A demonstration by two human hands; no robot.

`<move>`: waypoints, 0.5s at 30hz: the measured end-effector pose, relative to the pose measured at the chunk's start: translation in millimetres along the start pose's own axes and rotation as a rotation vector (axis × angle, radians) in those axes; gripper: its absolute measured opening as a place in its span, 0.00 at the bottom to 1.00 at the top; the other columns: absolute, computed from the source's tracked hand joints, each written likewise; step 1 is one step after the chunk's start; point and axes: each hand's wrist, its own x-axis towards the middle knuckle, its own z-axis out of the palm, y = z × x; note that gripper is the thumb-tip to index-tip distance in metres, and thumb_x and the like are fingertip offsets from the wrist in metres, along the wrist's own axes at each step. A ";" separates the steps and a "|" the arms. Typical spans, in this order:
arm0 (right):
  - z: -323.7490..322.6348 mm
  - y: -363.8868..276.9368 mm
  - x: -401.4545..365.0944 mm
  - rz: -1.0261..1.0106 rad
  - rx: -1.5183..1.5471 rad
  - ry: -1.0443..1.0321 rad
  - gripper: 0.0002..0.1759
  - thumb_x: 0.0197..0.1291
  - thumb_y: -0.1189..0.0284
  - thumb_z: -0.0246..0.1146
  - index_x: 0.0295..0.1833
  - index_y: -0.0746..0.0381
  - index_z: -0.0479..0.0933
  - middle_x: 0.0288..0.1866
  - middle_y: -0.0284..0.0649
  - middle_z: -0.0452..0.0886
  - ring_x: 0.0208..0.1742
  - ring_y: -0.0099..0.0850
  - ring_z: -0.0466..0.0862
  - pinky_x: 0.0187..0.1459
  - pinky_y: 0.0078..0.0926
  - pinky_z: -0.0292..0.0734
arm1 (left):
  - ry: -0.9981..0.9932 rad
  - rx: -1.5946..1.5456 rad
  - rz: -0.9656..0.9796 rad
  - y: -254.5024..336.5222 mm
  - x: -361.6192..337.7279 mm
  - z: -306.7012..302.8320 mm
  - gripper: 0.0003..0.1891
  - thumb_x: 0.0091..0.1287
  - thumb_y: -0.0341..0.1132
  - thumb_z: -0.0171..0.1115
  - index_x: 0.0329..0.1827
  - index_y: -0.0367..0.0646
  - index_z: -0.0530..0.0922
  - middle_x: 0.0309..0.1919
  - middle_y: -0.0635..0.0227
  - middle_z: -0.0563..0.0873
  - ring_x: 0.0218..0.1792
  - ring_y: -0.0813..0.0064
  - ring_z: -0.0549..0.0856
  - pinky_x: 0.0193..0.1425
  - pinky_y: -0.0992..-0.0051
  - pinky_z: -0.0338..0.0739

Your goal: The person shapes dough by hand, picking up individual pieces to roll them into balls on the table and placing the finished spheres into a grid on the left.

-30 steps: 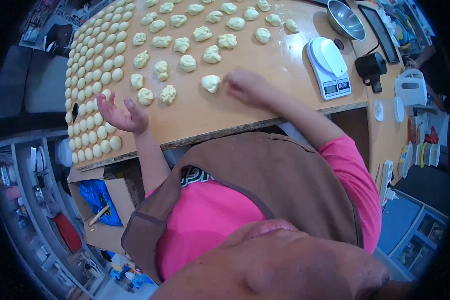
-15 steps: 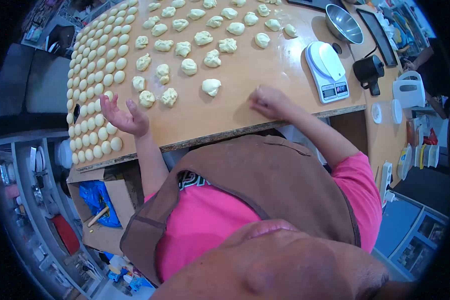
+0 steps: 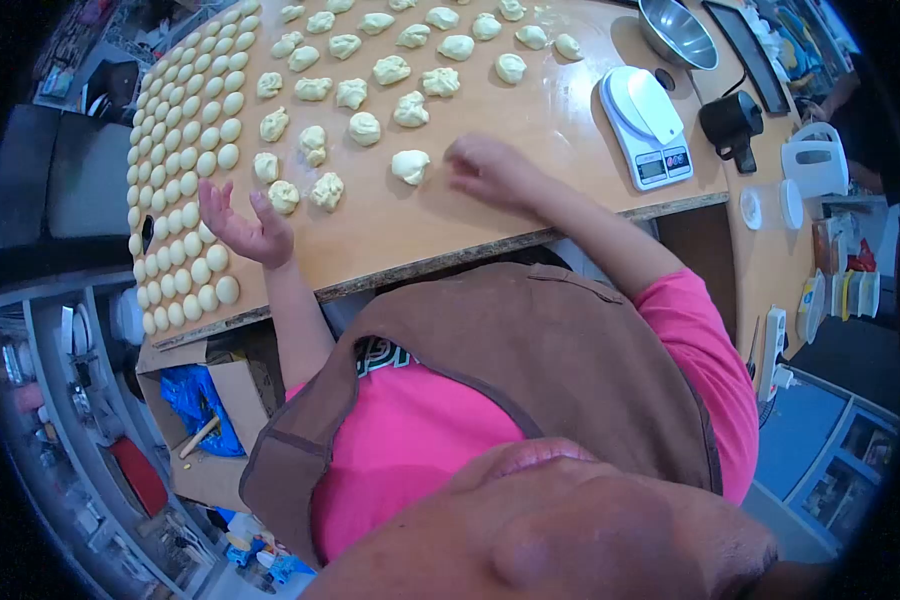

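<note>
Half-curled and turned knuckles up, the right hand (image 3: 492,172) is lying to the left of the kitchen scale (image 3: 648,130), level with its display end; whether its fingers are enclosing anything cannot be told, since the underside is hidden. The left hand (image 3: 248,228) is standing open and empty, palm exposed and fingers loosely bent, far to the left of the kitchen scale and nearer the person.

A single dough piece (image 3: 410,167) is sitting to the left of the kitchen scale, beyond the right hand, just beside its fingertips with a narrow gap showing. Rough dough pieces (image 3: 391,70) are spreading across the work table (image 3: 545,125), left of the kitchen scale and farther back. Smooth dough balls (image 3: 189,183) are forming close rows at the far left from the kitchen scale, their nearest ones lying beside the left hand. To the right of the kitchen scale, a black cup (image 3: 732,125) is standing; behind it, a metal bowl (image 3: 678,33) is tilting.

Points of risk, as judged: a careless sweep of the right hand could be denting the dough piece or pushing it against its neighbours, where soft surfaces might be sticking together. A low left hand could be marring the smooth dough balls, because their rows are leaving little clearance.
</note>
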 end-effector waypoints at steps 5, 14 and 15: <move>-3.1 20.9 -45.6 -0.142 -0.037 -0.091 0.12 0.56 0.71 0.66 0.42 0.63 0.72 0.36 0.45 0.75 0.40 0.43 0.77 0.42 0.37 0.73 | 0.039 -0.014 -0.030 -2.5 -1.9 -5.4 0.28 0.65 0.31 0.58 0.67 0.38 0.60 0.67 0.55 0.64 0.68 0.60 0.66 0.62 0.59 0.70; 3.3 -3.9 -41.8 -0.127 -0.039 -0.090 0.15 0.54 0.67 0.68 0.40 0.61 0.71 0.36 0.44 0.75 0.40 0.44 0.77 0.42 0.39 0.73 | 0.005 -0.035 0.007 2.5 -0.3 -0.9 0.26 0.65 0.29 0.58 0.66 0.37 0.62 0.66 0.54 0.65 0.67 0.59 0.66 0.61 0.59 0.71; -3.0 5.8 -47.7 -0.131 -0.040 -0.095 0.15 0.54 0.67 0.68 0.40 0.61 0.71 0.36 0.44 0.75 0.40 0.44 0.77 0.42 0.39 0.73 | 0.019 -0.046 -0.035 2.8 -1.5 -2.1 0.26 0.65 0.28 0.57 0.66 0.37 0.62 0.66 0.54 0.65 0.68 0.59 0.66 0.61 0.59 0.72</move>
